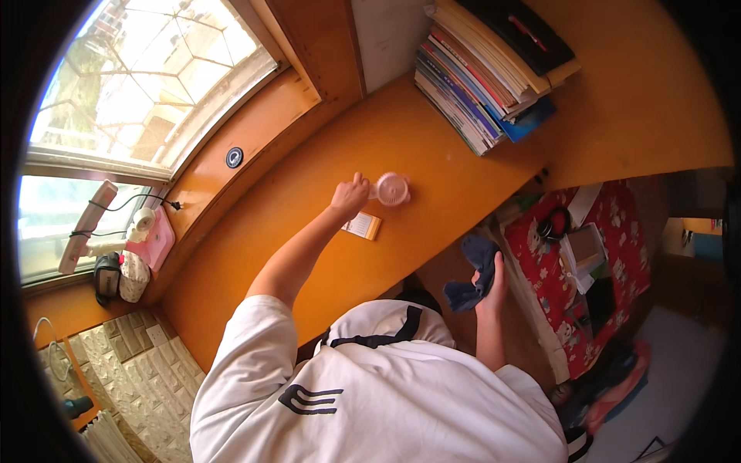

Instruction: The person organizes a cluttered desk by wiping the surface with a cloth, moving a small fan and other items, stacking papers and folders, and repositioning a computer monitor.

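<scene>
One pink fan (393, 190), left hand (351, 194) gripping its handle, right hand (495, 292) clutching navy cloth (476, 272)

A head-worn fisheye looks down past the wearer's torso (432, 393) onto the desk (440, 170).

The left hand (351, 194) hides the end of the handle of a pink fan (394, 190), its wrist covering part of a small pad (363, 225). A dark blue cloth (473, 278) conceals most of the fingers of the right hand (498, 287). Spines in a stack of books (461, 89) are too small to read; a black notebook (527, 32) on top is cut off by the upper edge. Glare washes out the window (154, 85); clothes (615, 392) at lower right blur together.
</scene>
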